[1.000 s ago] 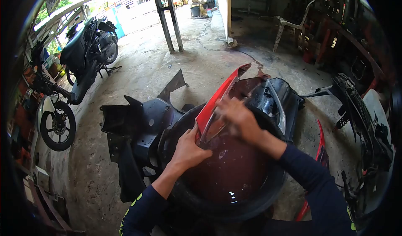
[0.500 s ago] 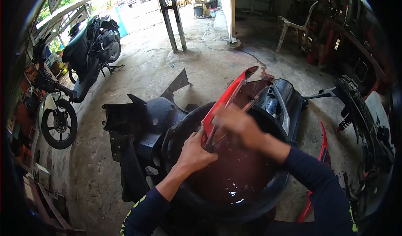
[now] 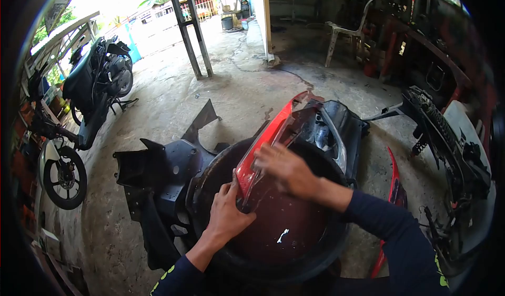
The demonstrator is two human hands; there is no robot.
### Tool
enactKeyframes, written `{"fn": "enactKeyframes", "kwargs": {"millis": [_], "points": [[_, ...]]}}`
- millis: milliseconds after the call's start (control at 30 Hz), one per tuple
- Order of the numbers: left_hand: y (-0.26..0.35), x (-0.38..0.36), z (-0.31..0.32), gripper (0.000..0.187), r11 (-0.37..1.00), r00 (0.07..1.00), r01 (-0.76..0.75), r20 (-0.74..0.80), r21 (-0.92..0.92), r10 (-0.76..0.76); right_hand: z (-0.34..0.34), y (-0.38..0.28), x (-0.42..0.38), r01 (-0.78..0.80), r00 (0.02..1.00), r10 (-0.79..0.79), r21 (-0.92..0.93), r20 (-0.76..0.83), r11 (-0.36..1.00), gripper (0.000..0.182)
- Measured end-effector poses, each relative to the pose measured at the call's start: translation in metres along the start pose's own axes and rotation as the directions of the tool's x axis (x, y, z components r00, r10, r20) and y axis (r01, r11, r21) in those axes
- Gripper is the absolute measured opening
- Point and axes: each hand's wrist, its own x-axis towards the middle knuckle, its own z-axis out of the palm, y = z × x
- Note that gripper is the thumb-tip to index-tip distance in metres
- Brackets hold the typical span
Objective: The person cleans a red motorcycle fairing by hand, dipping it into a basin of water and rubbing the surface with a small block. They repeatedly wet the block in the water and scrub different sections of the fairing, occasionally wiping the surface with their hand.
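My left hand [image 3: 228,214] grips the lower end of a red motorcycle fairing panel [image 3: 266,141], its thumb and fingers closed round the edge. The long, glossy panel slants up and away over a round black tub [image 3: 210,167] of murky reddish water [image 3: 284,212]. Against the panel's right side, near its middle, lies my right hand [image 3: 286,175]. Its fingers are stretched out, slightly blurred, and I see nothing held in them. Their undersides are hidden.
Left of the tub lie black plastic motorcycle panels [image 3: 176,164]. Behind it is a dark part with a grey bar [image 3: 334,133]. Another red panel [image 3: 393,180] rests on the floor at right, near a stripped motorcycle frame [image 3: 436,133]. A motorcycle [image 3: 94,85], metal post [image 3: 189,33] and chair [image 3: 350,30] stand farther off.
My view has turned a little, shifting the surroundings left. The red panel now shows more of its outer face, and my right hand has moved along its side.
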Motion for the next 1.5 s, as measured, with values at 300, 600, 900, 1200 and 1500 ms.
{"fn": "enactKeyframes", "kwargs": {"millis": [300,600,900,1200,1500], "points": [[0.004,-0.006,0.005,0.072,0.999,0.996,-0.036,-0.077,0.012,0.036,0.001,0.024,-0.007,-0.199,0.972,0.182,-0.108,-0.15,0.974,0.033],[0.013,-0.012,0.007,0.07,0.999,0.998,-0.017,-0.055,0.044,0.02,-0.007,0.033,0.02,-0.415,0.907,0.389,-0.183,-0.162,0.891,0.031],[0.015,-0.013,0.01,0.071,0.997,0.999,-0.021,-0.048,0.076,0.024,0.021,0.015,0.003,-0.473,0.839,0.472,0.066,-0.272,0.878,0.037],[0.012,-0.013,0.013,0.098,0.991,1.0,-0.027,0.002,0.129,0.027,0.024,-0.007,0.007,-0.544,0.783,0.534,0.066,-0.32,0.836,0.037],[0.02,-0.013,0.008,0.088,0.994,0.999,0.017,0.027,0.105,-0.02,0.03,-0.027,0.003,-0.467,0.783,0.478,0.131,-0.398,0.875,0.036]]}}
